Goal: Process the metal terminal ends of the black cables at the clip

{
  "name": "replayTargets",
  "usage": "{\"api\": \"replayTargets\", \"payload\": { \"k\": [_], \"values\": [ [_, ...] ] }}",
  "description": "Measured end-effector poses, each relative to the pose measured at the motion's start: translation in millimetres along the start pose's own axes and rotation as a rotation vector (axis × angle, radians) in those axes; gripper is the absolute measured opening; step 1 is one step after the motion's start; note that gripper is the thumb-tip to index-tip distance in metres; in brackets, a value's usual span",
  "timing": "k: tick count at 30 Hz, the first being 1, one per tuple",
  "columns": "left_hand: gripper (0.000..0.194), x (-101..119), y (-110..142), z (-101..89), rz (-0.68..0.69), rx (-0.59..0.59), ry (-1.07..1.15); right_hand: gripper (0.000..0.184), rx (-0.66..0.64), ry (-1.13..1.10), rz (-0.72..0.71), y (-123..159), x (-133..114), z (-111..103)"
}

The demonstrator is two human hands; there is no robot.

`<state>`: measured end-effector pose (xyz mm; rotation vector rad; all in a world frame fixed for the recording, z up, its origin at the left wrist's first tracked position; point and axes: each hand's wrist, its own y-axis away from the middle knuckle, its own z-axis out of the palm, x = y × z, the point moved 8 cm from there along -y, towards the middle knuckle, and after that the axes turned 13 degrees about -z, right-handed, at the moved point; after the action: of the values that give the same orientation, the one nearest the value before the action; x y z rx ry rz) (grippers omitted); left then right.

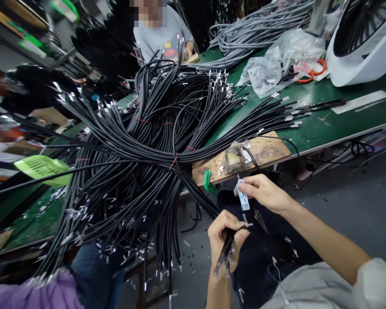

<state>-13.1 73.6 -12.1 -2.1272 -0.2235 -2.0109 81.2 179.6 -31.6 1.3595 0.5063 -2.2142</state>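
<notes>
My left hand (227, 234) is closed around the end of a bundle of black cables (206, 201) in front of the table edge. One cable's pale stripped end sticks out by its thumb. Between the thumb and fingers of my right hand (266, 193) is a small light-blue plastic piece (243, 198), its exact kind unclear. The piece's upper end is close to the thin shaft of a small grimy motor (234, 158); whether they touch I cannot tell. That motor sits on a wooden board (272, 148), with a green clamp (209, 182) at the board's front edge.
A large heap of black cables (161, 141) with bare ends covers much of the green table (321, 128). Behind are grey cables (241, 34), plastic bags (266, 68), orange-handled scissors (312, 73) and a white fan (360, 64). Another person (164, 36) sits opposite; a purple sleeve shows lower left.
</notes>
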Motion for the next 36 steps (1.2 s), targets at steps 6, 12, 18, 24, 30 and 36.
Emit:
{"api": "replayTargets", "payload": {
  "k": [6,12,18,24,30,36],
  "values": [
    [0.011,-6,-7,2.8,-0.058,0.037,0.076,0.043,0.047,-0.305,0.016,3,14,13],
    [0.011,-1,-11,12.0,-0.122,0.013,0.001,0.044,-0.034,-0.439,0.079,9,25,16],
    [0.009,6,-8,8.0,-0.040,0.047,-0.064,0.041,0.025,-0.409,0.067,26,42,-14],
    [0.006,11,-3,6.9,0.048,-0.041,-0.115,0.016,0.131,0.045,-0.111,60,19,-50],
    [0.013,3,-10,21.6,-0.071,-0.178,-0.311,0.020,-0.133,0.735,-0.653,90,-48,11],
    [0.008,14,-1,17.6,0.067,-0.198,-0.260,0.013,0.043,0.661,-0.771,88,-47,18]
  ]
}}
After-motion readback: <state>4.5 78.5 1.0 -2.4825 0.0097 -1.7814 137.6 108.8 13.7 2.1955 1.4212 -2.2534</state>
